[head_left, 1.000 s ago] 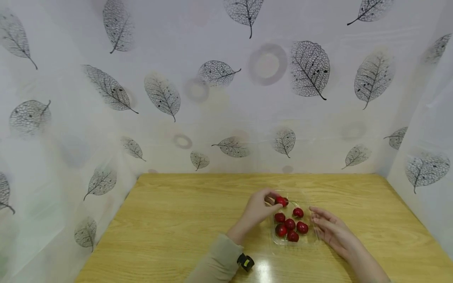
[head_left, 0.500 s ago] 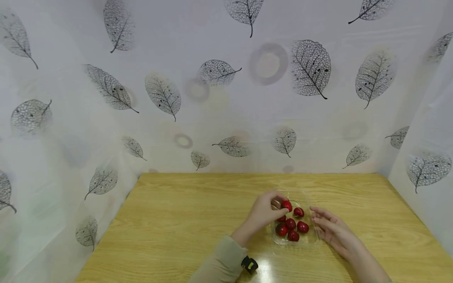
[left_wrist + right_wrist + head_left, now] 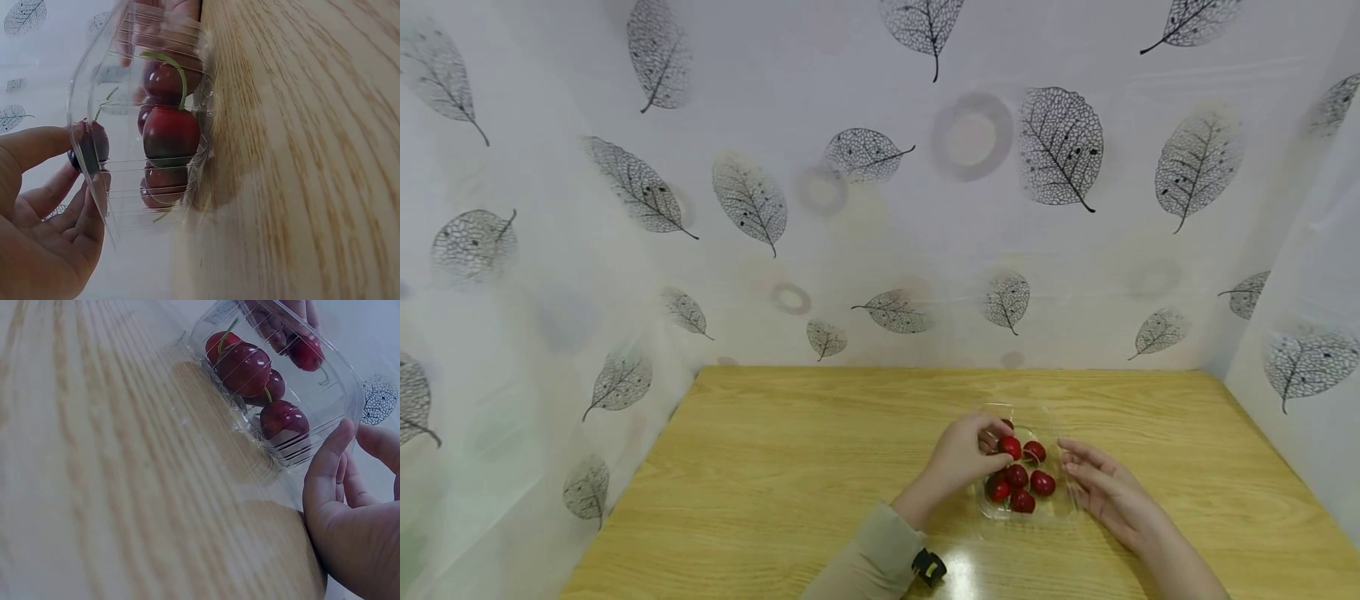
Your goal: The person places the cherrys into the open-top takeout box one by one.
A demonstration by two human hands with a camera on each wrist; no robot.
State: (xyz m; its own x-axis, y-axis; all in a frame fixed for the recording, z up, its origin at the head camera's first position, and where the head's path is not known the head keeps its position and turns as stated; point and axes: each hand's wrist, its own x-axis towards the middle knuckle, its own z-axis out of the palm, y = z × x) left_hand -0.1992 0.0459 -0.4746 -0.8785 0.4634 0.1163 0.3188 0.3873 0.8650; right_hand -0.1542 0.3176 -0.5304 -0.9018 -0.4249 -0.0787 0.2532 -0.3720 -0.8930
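Observation:
A clear plastic container (image 3: 340,369) with red cherries in it stands on the table toward the right. My left hand (image 3: 957,457) reaches over its left side and pinches one cherry (image 3: 1010,447) between thumb and fingers, raised above the others. In the right wrist view that held cherry (image 3: 306,353) shows a short stem. My right hand (image 3: 1111,493) grips the container's right rim, thumb and index finger on either side of the wall. Several cherries (image 3: 1022,500) lie in the near half, and another cherry (image 3: 1034,452) is right beside the held one. My left fingers partly hide a cherry at the back.
The wood-grain table (image 3: 790,467) extends far to the left of the container. A pale curtain (image 3: 865,225) printed with dark leaves closes off the back and both sides. On my left sleeve's cuff is a black strap (image 3: 929,567).
My left hand has moved a little right and toward me with the pinched cherry, from the container's back left to over its middle. The right hand stays at the rim.

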